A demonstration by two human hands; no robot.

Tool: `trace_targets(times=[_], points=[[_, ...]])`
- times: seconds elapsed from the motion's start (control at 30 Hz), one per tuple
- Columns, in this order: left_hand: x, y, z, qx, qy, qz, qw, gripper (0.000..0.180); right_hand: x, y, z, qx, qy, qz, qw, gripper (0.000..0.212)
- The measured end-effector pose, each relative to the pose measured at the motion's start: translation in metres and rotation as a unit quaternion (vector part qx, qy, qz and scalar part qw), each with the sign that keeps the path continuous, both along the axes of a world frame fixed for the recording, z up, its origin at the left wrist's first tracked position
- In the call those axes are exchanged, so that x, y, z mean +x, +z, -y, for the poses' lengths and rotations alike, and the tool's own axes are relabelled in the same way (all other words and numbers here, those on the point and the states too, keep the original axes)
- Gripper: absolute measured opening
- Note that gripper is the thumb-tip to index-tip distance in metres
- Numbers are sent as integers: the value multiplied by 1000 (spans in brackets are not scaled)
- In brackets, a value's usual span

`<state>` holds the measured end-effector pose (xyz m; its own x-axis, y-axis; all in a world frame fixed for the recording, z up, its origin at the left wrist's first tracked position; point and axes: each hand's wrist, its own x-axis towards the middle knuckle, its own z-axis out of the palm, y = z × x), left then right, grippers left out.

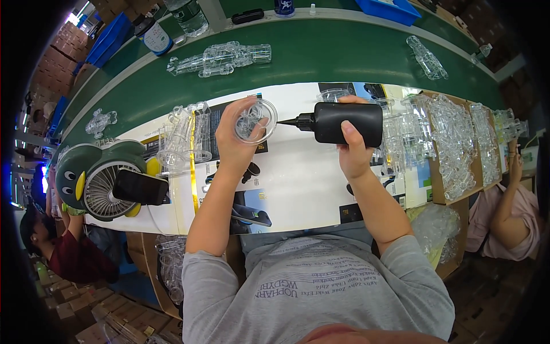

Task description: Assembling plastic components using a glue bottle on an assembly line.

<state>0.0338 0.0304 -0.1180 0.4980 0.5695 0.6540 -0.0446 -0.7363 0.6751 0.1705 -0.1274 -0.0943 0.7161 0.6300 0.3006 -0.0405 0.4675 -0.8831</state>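
My left hand [230, 140] is closed round a clear, tube-like part [256, 117], its round open rim turned toward me and to the right. In my right hand [356, 155] lies a black squeeze bottle [335, 117], held sideways with my thumb across its front. The bottle's thin, dark nozzle [289, 122] points left and reaches the rim of the clear part; I cannot tell whether they touch. Clear parts [182, 137] stand left of my left hand, and more clear parts [401, 135] stand just right of the bottle.
A penguin-shaped fan [103, 178] with a black phone [140, 187] before it stands at the left. A cardboard box [438, 183] of clear pieces stands at the right. Further clear parts [229, 57] lie on the green bench [321, 51]. Other people sit at both sides.
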Motion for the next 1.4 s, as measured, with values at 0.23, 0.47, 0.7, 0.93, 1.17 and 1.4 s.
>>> trace_targets(times=[0.23,0.47,0.7,0.93,1.17,1.4], points=[[0,2,1,12,0,0,1000,37,2,2,2,-14,-4,1,1000,40],[2,1,2,12,-10,1,1000,37,5,-1,1,13,-8,-19,1000,42],[2,-1,1,14,-14,4,1000,37,7,-4,1,12,1,-18,1000,43],[2,-2,1,19,-15,1,1000,37,7,-1,2,-2,-6,-14,1000,42],[2,-2,2,28,-15,-10,999,36,6,0,1,1,-13,-11,1000,41],[3,-4,1,52,-15,-19,998,36,7,0,3,4,-10,-10,1000,41]])
